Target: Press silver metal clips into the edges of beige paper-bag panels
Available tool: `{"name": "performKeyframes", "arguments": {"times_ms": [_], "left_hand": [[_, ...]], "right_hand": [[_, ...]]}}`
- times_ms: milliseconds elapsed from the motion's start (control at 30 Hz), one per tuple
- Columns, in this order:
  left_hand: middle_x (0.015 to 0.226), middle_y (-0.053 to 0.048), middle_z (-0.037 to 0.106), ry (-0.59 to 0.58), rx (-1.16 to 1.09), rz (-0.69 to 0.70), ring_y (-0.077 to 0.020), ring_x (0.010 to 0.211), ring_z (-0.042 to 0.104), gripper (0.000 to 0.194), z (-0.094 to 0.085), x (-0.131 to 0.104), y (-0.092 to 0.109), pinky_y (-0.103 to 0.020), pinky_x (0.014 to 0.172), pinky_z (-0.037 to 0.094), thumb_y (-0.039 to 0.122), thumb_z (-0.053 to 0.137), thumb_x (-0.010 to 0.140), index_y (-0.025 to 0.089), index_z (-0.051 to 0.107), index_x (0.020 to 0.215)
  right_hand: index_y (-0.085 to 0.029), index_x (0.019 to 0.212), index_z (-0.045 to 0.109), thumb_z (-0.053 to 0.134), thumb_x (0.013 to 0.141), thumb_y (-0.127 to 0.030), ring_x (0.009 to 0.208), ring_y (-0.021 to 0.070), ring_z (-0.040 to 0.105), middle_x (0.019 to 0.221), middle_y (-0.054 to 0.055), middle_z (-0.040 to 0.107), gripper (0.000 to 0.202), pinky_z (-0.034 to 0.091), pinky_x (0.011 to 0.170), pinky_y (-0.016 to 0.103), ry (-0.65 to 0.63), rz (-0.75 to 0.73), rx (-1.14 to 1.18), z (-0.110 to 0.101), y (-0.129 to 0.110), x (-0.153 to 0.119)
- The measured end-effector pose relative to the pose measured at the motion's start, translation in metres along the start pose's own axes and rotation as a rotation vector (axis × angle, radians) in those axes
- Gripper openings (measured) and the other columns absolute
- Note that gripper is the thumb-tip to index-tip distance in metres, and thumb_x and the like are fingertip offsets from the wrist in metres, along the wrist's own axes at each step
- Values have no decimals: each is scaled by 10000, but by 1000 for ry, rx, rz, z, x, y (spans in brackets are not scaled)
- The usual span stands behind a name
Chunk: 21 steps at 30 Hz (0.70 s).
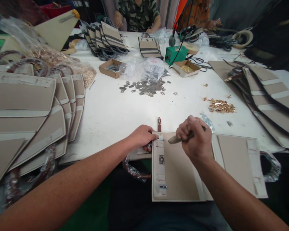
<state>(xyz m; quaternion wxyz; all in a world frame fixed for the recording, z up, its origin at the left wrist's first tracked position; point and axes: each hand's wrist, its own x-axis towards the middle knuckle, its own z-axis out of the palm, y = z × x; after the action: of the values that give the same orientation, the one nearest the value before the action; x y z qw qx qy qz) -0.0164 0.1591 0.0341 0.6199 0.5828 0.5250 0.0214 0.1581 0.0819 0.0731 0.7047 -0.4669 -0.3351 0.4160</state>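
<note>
A beige bag panel [180,173] lies opened out at the table's front edge, with wrapped handles [272,167] at its ends. My left hand [144,136] pinches its upper left corner, thumb on top beside a small metal clip [161,138]. Along the same pale strip sit a square metal plate [161,159] and another clip [162,186]. Above the panel, my right hand [196,136] is closed around a rod-like tool with a blunt tan end [175,140] pointing left towards the strip. Its other end is mostly hidden. A brown strap [159,124] sticks out past the panel's far edge.
Bag panels are stacked at left [19,93] and right [267,93]. Metal plates [149,86] and gold fasteners [220,106] lie loose mid-table. Behind them stand two cardboard boxes [110,73] and a green device [175,55]. People sit across the table.
</note>
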Motion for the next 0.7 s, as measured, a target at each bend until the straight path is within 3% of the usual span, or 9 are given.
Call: {"name": "performKeyframes", "arguments": {"times_ms": [167, 333, 433, 533, 700], "left_hand": [[544, -20, 644, 15, 13, -4, -180, 449, 638, 156, 1, -2, 3, -276, 471, 492, 303, 662, 909, 152, 673, 948], [529, -18, 637, 3, -46, -18, -190, 444, 637, 102, 2, -4, 4, -288, 479, 496, 273, 645, 918, 172, 644, 903], [523, -10, 631, 15, -43, 5, -183, 436, 629, 103, 2, -5, 3, -284, 478, 493, 259, 645, 914, 183, 630, 847], [502, -2, 610, 15, -37, 9, -187, 449, 640, 113, 1, -6, 3, -285, 486, 510, 252, 657, 895, 186, 618, 812], [513, -6, 613, 13, -59, 51, -204, 471, 654, 90, 1, -6, 0, -304, 487, 527, 232, 649, 842, 190, 601, 779]], "right_hand": [[-242, 608, 374, 785, 859, -463, 402, 70, 318, 529, -79, 346, 530, 264, 400, 272, -48, 20, 87, 18, 11, 12], [-251, 612, 400, 753, 909, -461, 428, 88, 365, 532, -65, 387, 507, 327, 420, 273, -219, 24, -57, 30, 9, 18], [-259, 619, 401, 723, 923, -510, 439, 99, 379, 526, -58, 408, 509, 358, 430, 275, -252, -10, -167, 33, 5, 21], [-259, 602, 413, 725, 909, -513, 442, 103, 382, 509, -54, 430, 506, 367, 439, 279, -282, 50, -298, 35, 12, 22], [-253, 595, 437, 709, 924, -501, 428, 101, 377, 484, -59, 433, 494, 348, 431, 272, -352, 52, -311, 43, 15, 24]]}}
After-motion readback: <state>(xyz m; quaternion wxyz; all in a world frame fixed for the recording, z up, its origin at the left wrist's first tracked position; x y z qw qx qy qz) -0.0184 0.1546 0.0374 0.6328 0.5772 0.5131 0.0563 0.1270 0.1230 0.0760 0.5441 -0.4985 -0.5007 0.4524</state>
